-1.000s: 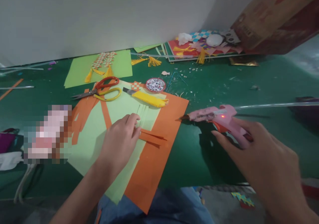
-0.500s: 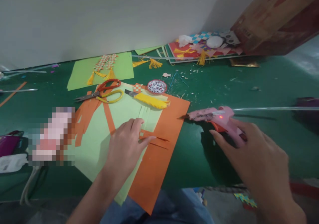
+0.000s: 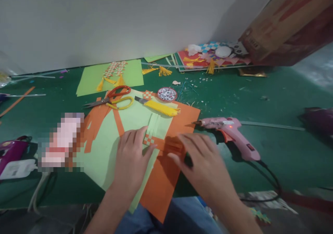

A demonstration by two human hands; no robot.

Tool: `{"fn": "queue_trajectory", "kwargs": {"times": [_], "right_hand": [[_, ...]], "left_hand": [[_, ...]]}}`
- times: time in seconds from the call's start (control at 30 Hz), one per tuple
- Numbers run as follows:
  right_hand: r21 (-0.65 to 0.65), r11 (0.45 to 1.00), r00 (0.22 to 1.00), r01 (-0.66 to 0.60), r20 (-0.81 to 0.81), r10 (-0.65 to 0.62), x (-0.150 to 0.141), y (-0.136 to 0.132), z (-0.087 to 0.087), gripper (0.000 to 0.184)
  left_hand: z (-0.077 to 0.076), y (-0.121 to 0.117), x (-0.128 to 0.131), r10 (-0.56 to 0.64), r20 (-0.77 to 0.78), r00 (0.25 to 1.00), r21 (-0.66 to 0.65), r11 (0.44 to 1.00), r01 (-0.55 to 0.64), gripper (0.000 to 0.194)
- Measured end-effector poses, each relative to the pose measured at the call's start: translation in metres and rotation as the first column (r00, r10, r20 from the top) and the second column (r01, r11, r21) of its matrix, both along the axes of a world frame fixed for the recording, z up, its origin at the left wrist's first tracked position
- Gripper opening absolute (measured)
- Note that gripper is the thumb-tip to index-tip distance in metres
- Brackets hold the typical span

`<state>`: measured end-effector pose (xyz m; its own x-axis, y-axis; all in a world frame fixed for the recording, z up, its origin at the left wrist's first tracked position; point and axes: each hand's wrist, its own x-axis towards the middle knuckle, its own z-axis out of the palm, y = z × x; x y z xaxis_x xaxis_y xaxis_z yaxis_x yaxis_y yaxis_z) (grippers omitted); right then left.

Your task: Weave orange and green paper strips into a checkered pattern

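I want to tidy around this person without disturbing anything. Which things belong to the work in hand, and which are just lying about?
Likely in the work:
- small woven piece, at the left hand
- orange strips, near the right hand
- pink glue gun, light on
- scissors
- yellow cutter

Probably just lying about:
- loose yellow tassels
- gold packet

Looks forward and down from the head, close over the green table [image 3: 247, 98], toward the grey wall [image 3: 104, 22] across the top; takes in the denim-clad lap [image 3: 194, 215] at bottom centre.
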<state>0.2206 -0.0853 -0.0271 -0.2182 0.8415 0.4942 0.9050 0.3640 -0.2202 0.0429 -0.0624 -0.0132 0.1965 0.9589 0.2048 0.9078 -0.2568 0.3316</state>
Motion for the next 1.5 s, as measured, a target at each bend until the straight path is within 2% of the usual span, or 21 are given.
{"fn": "queue_trajectory", "kwargs": {"times": [0.1,0.27,0.43,0.63,0.7,0.77,0.9,0.97,1.13,1.23,1.3,1.37,1.43,1.5], "right_hand": [[-0.061,0.997,0.998,-0.039,-0.046,0.036,-0.02,0.004,-0.007,0.026],[-0.069,0.998,0.994,-0.004,-0.11,-0.004,-0.022,0.005,-0.012,0.017],[-0.075,0.997,0.994,-0.009,-0.109,0.0,-0.022,0.004,-0.012,0.016],[-0.061,0.998,0.956,-0.034,-0.294,0.015,-0.02,0.009,-0.006,0.026],[-0.095,0.993,0.928,-0.073,-0.37,0.033,-0.018,0.013,-0.001,0.032],[-0.154,0.974,0.885,-0.167,-0.459,0.079,-0.017,0.016,0.005,0.031],[-0.291,0.873,0.76,-0.391,-0.637,0.129,-0.019,0.019,0.016,0.01],[-0.319,0.833,0.706,-0.452,-0.698,0.117,-0.021,0.019,0.019,0.009],[-0.306,0.84,0.661,-0.448,-0.746,0.081,-0.023,0.016,0.022,0.017],[-0.348,0.841,0.627,-0.415,-0.779,-0.013,-0.018,0.016,0.02,0.016],[-0.337,0.87,0.552,-0.36,-0.829,-0.093,-0.015,0.017,0.018,0.016],[-0.259,0.926,0.407,-0.274,-0.904,-0.132,-0.012,0.018,0.016,0.017],[-0.164,0.971,0.248,-0.176,-0.962,-0.117,-0.01,0.02,0.016,0.019],[-0.11,0.987,0.148,-0.114,-0.985,-0.092,-0.01,0.021,0.016,0.023]], "left_hand": [[0.0,0.0,0.002,0.022,0.046,0.999,-0.02,1.0,-0.021,0.038],[0.0,0.0,0.008,0.081,0.222,0.972,-0.064,0.996,-0.068,0.038],[0.001,0.005,0.011,0.192,0.493,0.849,-0.209,0.973,-0.098,0.043],[0.012,0.004,0.002,0.241,0.658,0.713,-0.31,0.95,-0.036,0.046],[0.019,0.001,-0.001,0.252,0.682,0.687,-0.342,0.94,-0.005,0.046],[0.024,-0.002,-0.005,0.254,0.684,0.684,-0.349,0.937,0.001,0.045],[0.028,-0.006,-0.009,0.231,0.675,0.7,-0.33,0.944,0.006,0.041],[0.029,-0.007,-0.01,0.221,0.667,0.712,-0.336,0.942,0.023,0.039],[0.031,-0.006,-0.009,0.221,0.658,0.72,-0.377,0.924,0.06,0.037],[0.033,-0.004,-0.011,0.234,0.664,0.71,-0.405,0.911,0.078,0.036],[0.035,-0.002,-0.013,0.24,0.655,0.716,-0.425,0.901,0.087,0.037],[0.035,0.001,-0.015,0.24,0.642,0.728,-0.433,0.897,0.086,0.038],[0.035,0.006,-0.017,0.227,0.631,0.742,-0.426,0.901,0.087,0.037],[0.034,0.012,-0.019,0.199,0.626,0.754,-0.412,0.905,0.104,0.037]]}}
